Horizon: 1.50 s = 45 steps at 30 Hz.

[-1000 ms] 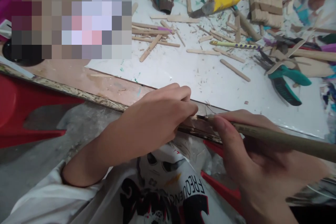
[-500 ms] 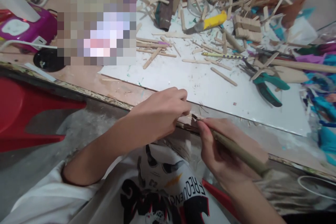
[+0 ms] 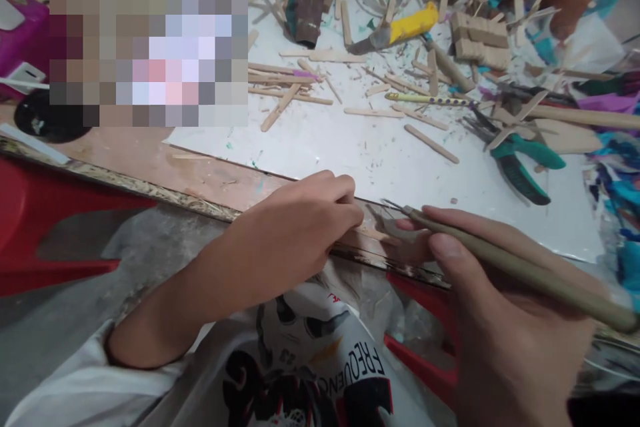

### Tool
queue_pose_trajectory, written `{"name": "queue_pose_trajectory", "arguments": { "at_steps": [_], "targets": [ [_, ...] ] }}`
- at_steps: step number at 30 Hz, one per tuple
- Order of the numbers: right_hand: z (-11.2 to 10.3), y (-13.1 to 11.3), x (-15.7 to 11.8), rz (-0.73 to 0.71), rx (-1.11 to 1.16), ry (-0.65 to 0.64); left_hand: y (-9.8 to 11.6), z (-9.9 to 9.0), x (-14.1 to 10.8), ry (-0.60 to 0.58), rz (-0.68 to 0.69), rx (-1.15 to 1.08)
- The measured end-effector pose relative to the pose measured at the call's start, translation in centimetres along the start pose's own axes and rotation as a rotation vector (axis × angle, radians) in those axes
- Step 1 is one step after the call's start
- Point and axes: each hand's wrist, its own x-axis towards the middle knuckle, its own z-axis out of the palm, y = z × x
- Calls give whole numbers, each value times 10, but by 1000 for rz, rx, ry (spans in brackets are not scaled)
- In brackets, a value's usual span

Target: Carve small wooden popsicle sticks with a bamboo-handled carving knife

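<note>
At the front edge of the table [image 3: 210, 170], my left hand [image 3: 305, 230] is closed with its knuckles up. A flat wooden craft stick [image 3: 375, 235] juts out from under its fingers to the right. My right hand [image 3: 515, 307] grips a carving knife [image 3: 520, 263] with a thick, round olive-brown handle. The knife's thin, dark tip points left above the table edge, apart from the stick. The right forefinger lies along the handle, with the thumb on the near side.
A white board [image 3: 320, 147] bears scattered craft sticks and shavings. On it lie green-handled pliers [image 3: 530, 153], a yellow-handled knife [image 3: 410, 23], a patterned pencil-like rod [image 3: 425, 100] and a bundle of sticks [image 3: 480, 40]. Red plastic stools [image 3: 45, 213] stand below the edge. The upper left is pixelated.
My right hand has drawn back to the right and up with the carving knife, so its tip has left the stick. The left hand stays nearly in place; the view has shifted slightly.
</note>
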Motion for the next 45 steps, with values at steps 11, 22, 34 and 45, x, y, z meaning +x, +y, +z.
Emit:
{"name": "queue_pose_trajectory", "arguments": {
  "at_steps": [11,22,34,45],
  "targets": [
    [-2,-2,4,58,44,-163,2,-2,0,-8,11,-30],
    [-5,-5,5,-84,-35,-343,0,-2,1,-17,37,-18],
    [-8,-8,23,-205,-178,-468,-1,-5,0,-17,44,-29],
    [-13,-6,31,-727,-370,-718,-5,2,-5,30,67,-5]
  ]
}}
